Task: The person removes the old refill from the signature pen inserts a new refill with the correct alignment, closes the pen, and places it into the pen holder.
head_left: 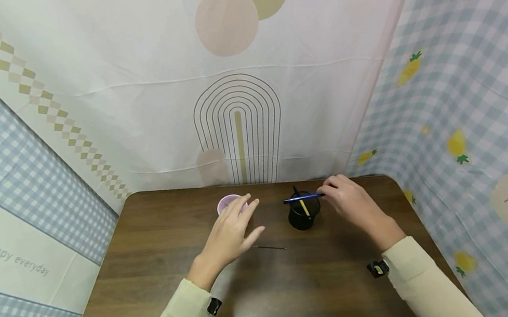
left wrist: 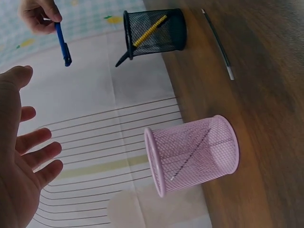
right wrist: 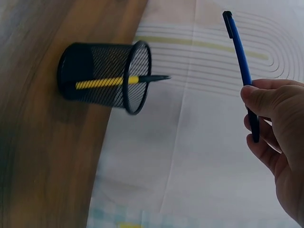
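Note:
My right hand pinches a blue pen between thumb and fingers, above a black mesh pen holder. A yellow and black pen leans inside that holder, its dark end sticking out over the rim. My left hand is held up with its fingers spread and nothing in its grasp, near a pink mesh pen holder. Through the pink mesh a thin dark stick shows inside. Another thin dark stick with a pale tip lies on the table between the two holders.
The brown wooden table carries both holders toward its far edge. Behind it hangs a pale patterned cloth, with blue checked cloth along the right side and more on the left.

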{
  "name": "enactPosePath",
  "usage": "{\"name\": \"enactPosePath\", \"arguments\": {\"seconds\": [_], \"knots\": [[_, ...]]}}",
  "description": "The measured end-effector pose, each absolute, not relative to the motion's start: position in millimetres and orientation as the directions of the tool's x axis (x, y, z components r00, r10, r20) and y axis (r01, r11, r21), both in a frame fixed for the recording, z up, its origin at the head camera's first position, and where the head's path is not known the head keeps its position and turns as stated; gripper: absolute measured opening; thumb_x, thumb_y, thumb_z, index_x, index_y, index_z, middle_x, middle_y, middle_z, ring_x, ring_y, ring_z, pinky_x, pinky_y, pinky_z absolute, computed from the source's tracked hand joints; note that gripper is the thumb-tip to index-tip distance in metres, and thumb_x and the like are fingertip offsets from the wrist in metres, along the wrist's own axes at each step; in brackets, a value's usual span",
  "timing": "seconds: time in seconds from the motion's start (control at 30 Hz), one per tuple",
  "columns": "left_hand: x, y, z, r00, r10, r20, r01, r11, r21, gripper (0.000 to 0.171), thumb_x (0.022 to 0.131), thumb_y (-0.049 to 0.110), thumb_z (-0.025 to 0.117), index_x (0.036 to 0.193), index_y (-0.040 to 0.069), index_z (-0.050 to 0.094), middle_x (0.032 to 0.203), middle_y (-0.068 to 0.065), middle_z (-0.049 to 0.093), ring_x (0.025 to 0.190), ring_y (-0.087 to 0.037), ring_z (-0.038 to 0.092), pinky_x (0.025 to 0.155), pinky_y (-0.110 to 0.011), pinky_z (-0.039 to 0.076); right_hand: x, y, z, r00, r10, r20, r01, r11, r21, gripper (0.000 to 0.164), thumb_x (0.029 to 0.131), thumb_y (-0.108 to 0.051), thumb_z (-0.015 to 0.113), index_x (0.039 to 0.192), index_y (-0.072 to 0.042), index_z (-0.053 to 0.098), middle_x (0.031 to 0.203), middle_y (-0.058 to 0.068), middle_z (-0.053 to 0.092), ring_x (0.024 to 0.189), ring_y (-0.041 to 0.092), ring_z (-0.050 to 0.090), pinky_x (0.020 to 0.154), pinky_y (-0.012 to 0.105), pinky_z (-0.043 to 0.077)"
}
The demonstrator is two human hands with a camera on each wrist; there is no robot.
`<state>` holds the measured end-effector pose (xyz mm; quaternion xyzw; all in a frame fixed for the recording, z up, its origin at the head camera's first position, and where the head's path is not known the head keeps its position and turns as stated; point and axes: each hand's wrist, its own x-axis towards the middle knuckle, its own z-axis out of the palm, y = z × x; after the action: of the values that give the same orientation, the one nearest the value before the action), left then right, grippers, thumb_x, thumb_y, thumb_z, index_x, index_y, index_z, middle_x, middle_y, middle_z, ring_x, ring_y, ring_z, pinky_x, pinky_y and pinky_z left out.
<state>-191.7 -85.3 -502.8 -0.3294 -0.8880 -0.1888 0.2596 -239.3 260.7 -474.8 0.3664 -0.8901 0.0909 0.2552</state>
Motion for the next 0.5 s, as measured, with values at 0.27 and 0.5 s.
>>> {"name": "enactPosePath", "arguments": {"seconds": [0.27, 0.5], "knots": [[-189.2, -90.5, -513.2, -0.647, 0.509, 0.568, 0.692, 0.705, 0.157, 0.065, 0.09, 0.037, 0.078, 0.143, 0.005, 0.058, 0.148, -0.022, 0.055, 0.133, -0.038, 0.057, 0.112, -0.05, 0.046, -253.6, 271.7, -482.1, -0.621, -0.622, 0.477, -0.678, 0.731, 0.071, 0.019, 0.083, -0.001, 0.083, 0.1, -0.005, 0.076, 0.097, 0.009, 0.068, 0.085, 0.026, 0.063, 0.073, 0.038, 0.056], [-186.5, -93.1, -525.4, -0.643, 0.542, 0.542, 0.698, 0.705, 0.124, 0.068, 0.09, 0.041, 0.077, 0.146, 0.007, 0.056, 0.152, -0.024, 0.051, 0.139, -0.042, 0.052, 0.115, -0.053, 0.043, -261.5, 274.9, -487.1, -0.664, -0.638, 0.39, -0.647, 0.751, 0.129, 0.015, 0.087, -0.003, 0.08, 0.1, -0.006, 0.076, 0.096, 0.01, 0.066, 0.083, 0.028, 0.059, 0.073, 0.039, 0.054]]}}
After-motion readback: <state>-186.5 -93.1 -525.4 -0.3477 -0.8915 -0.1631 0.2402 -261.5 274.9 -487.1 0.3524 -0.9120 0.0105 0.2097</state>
